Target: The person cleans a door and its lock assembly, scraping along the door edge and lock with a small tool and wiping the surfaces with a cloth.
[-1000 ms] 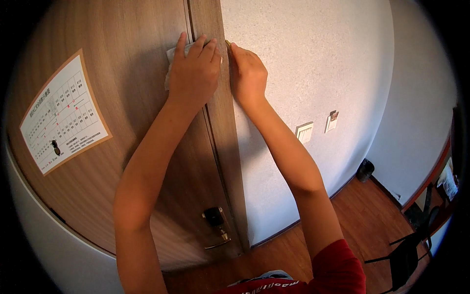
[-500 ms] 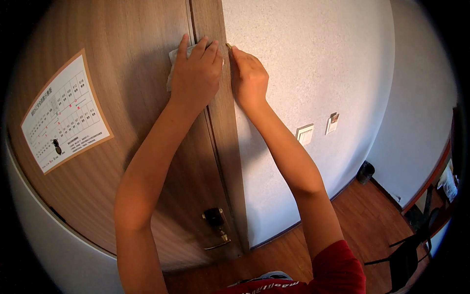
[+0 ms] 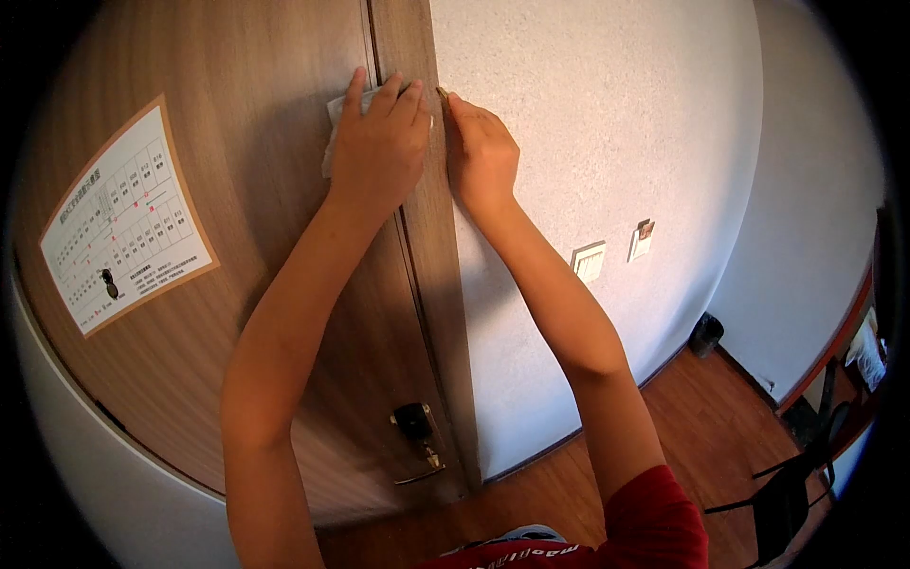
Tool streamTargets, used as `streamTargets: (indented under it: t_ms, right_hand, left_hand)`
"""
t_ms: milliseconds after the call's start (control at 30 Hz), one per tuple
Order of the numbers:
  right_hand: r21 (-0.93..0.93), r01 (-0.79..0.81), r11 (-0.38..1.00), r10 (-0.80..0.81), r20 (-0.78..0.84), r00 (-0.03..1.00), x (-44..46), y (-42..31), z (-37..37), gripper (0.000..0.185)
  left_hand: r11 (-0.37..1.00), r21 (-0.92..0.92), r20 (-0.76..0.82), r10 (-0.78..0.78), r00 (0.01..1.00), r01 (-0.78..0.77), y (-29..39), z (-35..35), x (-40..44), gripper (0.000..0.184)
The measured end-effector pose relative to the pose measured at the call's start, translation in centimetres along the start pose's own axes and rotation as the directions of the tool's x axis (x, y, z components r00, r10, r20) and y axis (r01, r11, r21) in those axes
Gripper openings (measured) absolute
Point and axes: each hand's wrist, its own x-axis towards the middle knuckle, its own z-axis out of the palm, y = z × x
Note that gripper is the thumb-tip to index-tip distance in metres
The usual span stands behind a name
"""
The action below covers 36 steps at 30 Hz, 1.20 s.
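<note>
My left hand [image 3: 381, 147] lies with its fingers spread over a whitish cloth or paper [image 3: 334, 110], pressed against the wooden door [image 3: 237, 57] and its frame [image 3: 406, 38]. Most of the whitish piece is hidden under the palm. Just to the right, my right hand [image 3: 483, 152] is closed at the outer edge of the frame, beside the wall. A small gold-coloured tip [image 3: 442, 93] shows between its thumb and fingers; the rest of that item is hidden.
A framed floor plan sheet [image 3: 128, 218] hangs on the door. Lower down is the door handle [image 3: 420, 474] with a black lock part [image 3: 411, 420]. Switches [image 3: 589, 261] and a card holder [image 3: 641, 241] sit on the wall. A bin [image 3: 706, 335] and black chair [image 3: 782, 507] stand at right.
Both hands appear very slightly lower in the view than a second ago. My left hand stays over the whitish piece, and my right hand keeps its pinch at the frame's edge.
</note>
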Motion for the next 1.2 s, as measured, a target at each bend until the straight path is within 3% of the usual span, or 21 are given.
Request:
streamTargets:
  t_ms: [467, 533, 833, 1133, 1200]
  right_hand:
    - [-0.010, -0.017, 1.000, 0.018, 0.011, 1.000, 0.14, -0.09, -0.26, 0.026]
    - [-0.004, -0.013, 1.000, 0.013, 0.011, 1.000, 0.32, -0.21, -0.28, 0.026]
    - [-0.016, -0.015, 1.000, 0.016, 0.014, 1.000, 0.42, -0.40, -0.33, 0.027]
    - [-0.079, 0.000, 0.997, 0.004, 0.053, 0.999, 0.49, -0.32, -0.33, 0.032]
    - [-0.149, 0.075, 0.986, -0.068, 0.052, 0.996, 0.69, -0.25, -0.22, 0.034]
  left_hand:
    - [1.000, -0.007, -0.031, 0.008, 0.999, -0.008, 0.03, -0.10, -0.05, 0.023]
    - [1.000, -0.022, 0.056, 0.000, 0.998, 0.002, -0.02, -0.32, -0.12, 0.031]
    - [1.000, -0.010, 0.060, -0.001, 0.998, 0.002, 0.00, -0.43, -0.07, 0.031]
    - [1.000, -0.022, 0.053, -0.005, 0.999, 0.007, -0.09, -0.12, -0.12, 0.032]
    - [1.000, -0.023, 0.053, -0.003, 0.999, 0.004, -0.07, -0.23, -0.10, 0.032]
